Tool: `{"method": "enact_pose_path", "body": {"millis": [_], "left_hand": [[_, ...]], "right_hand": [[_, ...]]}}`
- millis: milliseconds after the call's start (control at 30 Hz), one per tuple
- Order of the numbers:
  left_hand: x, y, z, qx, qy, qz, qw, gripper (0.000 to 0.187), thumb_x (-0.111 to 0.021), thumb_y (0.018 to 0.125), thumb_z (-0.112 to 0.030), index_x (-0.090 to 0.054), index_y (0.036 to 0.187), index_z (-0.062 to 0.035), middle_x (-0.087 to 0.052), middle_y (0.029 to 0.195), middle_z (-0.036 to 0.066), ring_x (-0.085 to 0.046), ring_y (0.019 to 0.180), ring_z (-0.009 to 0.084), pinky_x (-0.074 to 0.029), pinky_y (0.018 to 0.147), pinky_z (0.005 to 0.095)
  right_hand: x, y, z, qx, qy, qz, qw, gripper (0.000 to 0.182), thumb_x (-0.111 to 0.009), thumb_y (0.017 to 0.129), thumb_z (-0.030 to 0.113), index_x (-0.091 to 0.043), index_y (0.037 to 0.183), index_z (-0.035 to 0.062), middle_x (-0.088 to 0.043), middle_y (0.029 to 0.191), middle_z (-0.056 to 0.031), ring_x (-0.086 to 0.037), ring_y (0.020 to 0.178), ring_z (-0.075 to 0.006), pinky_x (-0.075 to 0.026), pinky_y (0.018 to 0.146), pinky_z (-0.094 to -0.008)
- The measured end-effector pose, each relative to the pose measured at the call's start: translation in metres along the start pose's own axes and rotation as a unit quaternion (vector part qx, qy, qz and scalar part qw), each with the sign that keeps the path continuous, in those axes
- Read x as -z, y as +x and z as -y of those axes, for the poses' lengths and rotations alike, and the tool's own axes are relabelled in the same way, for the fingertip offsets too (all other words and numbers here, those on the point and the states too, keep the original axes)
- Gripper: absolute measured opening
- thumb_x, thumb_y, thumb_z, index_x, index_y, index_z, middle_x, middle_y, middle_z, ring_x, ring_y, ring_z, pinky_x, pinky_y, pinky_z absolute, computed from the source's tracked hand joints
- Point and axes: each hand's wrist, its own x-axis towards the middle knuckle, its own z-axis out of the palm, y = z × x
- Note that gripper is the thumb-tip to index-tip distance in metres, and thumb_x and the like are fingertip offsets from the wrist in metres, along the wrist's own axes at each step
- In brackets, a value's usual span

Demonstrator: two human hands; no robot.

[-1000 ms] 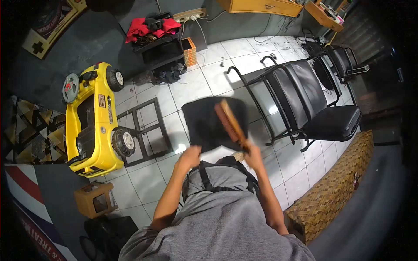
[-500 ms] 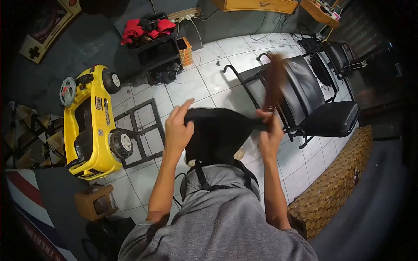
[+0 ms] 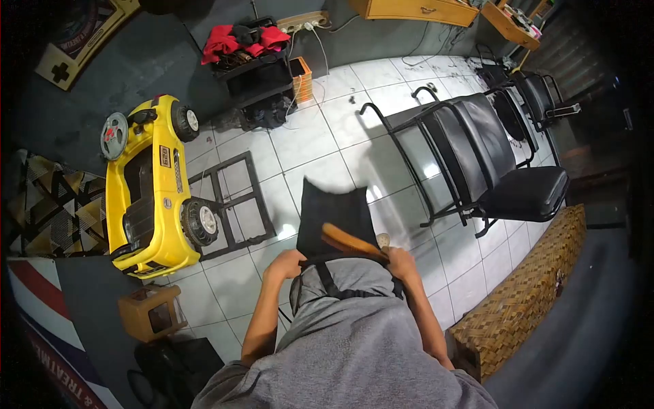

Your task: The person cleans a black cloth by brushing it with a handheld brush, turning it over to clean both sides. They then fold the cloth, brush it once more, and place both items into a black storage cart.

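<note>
White tiles (image 3: 221, 293) lay below while your right fingers (image 3: 394, 256) clasped the brush (image 3: 351, 239), its length slanting leftward over the black cloth (image 3: 334, 204) your left fingers (image 3: 294, 257) pinched.

Brn brush (image 3: 351, 240) over blk cloth (image 3: 334, 206).

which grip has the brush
The right grip: the brush sticks out of it, over the black apron. The left grip shows no brush, only the apron's edge.
</note>
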Motion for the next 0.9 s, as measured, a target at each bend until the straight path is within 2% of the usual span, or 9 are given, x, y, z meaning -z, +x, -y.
{"method": "enact_pose_path", "body": {"millis": [200,267,333,400,533,600,633,733,900], "left_hand": [[0.039,0.002,-0.034,-0.142,-0.162,0.124,0.969,0.043,-0.064,0.071,-0.018,-0.060,0.110,-0.0011,-0.066,0.096,0.017,-0.062,0.091,0.0269,-0.047,0.080,0.0333],[0.044,-0.006,-0.066,-0.245,-0.242,-0.050,0.938,0.036,-0.065,0.077,-0.025,-0.060,0.103,-0.0006,-0.065,0.087,0.017,-0.062,0.083,0.0291,-0.047,0.073,0.0347],[0.032,0.015,-0.068,-0.240,-0.155,-0.037,0.958,0.031,-0.062,0.081,-0.026,-0.059,0.099,-0.0006,-0.063,0.083,0.018,-0.061,0.078,0.0307,-0.047,0.069,0.0351],[0.029,0.022,-0.068,-0.241,-0.061,-0.018,0.969,0.028,-0.059,0.085,-0.027,-0.058,0.095,-0.0007,-0.061,0.079,0.019,-0.060,0.073,0.0323,-0.046,0.065,0.0355],[0.045,0.012,-0.089,-0.233,-0.169,-0.139,0.947,0.022,-0.052,0.090,-0.021,-0.056,0.091,0.0006,-0.056,0.068,0.019,-0.053,0.058,0.0303,-0.042,0.056,0.0345],[0.054,0.006,-0.104,-0.119,-0.301,-0.255,0.911,0.023,-0.053,0.090,-0.022,-0.054,0.087,0.0007,-0.054,0.067,0.022,-0.055,0.066,0.0402,-0.041,0.057,0.0404],[0.058,0.010,-0.104,-0.114,-0.281,-0.274,0.913,0.027,-0.051,0.092,-0.025,-0.053,0.085,0.0010,-0.050,0.061,0.020,-0.050,0.053,0.0327,-0.039,0.052,0.0367],[0.086,0.023,-0.121,-0.078,-0.304,-0.335,0.888,0.029,-0.050,0.093,-0.026,-0.053,0.083,0.0010,-0.047,0.059,0.019,-0.043,0.049,0.0227,-0.036,0.049,0.0331],[0.137,0.053,-0.153,-0.077,-0.448,-0.394,0.799,0.033,-0.046,0.095,-0.025,-0.050,0.074,0.0003,-0.045,0.059,0.002,-0.040,0.060,0.0090,-0.035,0.052,0.0280]], "right_hand": [[0.029,0.006,0.048,0.152,0.167,-0.114,0.967,0.020,-0.055,0.067,-0.001,-0.056,0.087,0.0010,-0.061,0.073,-0.0205,-0.059,0.074,-0.0390,-0.046,0.069,-0.0439],[0.046,0.005,0.072,0.145,0.283,-0.143,0.937,0.013,-0.054,0.069,-0.001,-0.055,0.082,-0.0004,-0.059,0.067,-0.0163,-0.058,0.064,-0.0305,-0.044,0.061,-0.0373],[0.067,0.006,0.087,0.127,0.286,-0.170,0.934,0.005,-0.053,0.072,-0.002,-0.053,0.077,-0.0009,-0.056,0.063,-0.0103,-0.052,0.056,-0.0149,-0.042,0.055,-0.0289],[0.069,0.017,0.087,0.127,0.304,-0.261,0.907,0.006,-0.053,0.072,-0.003,-0.052,0.077,-0.0010,-0.058,0.063,-0.0107,-0.054,0.057,-0.0168,-0.043,0.056,-0.0299],[0.075,0.030,0.079,0.077,0.329,-0.309,0.889,0.009,-0.054,0.072,-0.002,-0.051,0.080,-0.0002,-0.058,0.064,-0.0120,-0.056,0.058,-0.0232,-0.043,0.057,-0.0319],[0.082,0.035,0.081,0.104,0.221,-0.462,0.852,0.011,-0.057,0.072,0.000,-0.050,0.080,0.0000,-0.052,0.059,-0.0113,-0.053,0.056,-0.0256,-0.041,0.055,-0.0341],[0.085,0.041,0.078,0.119,0.203,-0.495,0.837,0.011,-0.056,0.082,0.008,-0.049,0.080,-0.0001,-0.045,0.055,-0.0087,-0.048,0.050,-0.0213,-0.038,0.050,-0.0342],[0.101,0.037,0.085,-0.016,0.442,-0.332,0.833,0.024,-0.046,0.094,0.019,-0.049,0.078,0.0016,-0.042,0.055,-0.0051,-0.044,0.046,-0.0146,-0.035,0.045,-0.0307],[0.097,0.029,0.110,0.142,0.677,-0.190,0.697,0.037,-0.034,0.099,0.032,-0.049,0.081,0.0029,-0.045,0.058,-0.0003,-0.041,0.047,-0.0074,-0.032,0.043,-0.0233]]}}
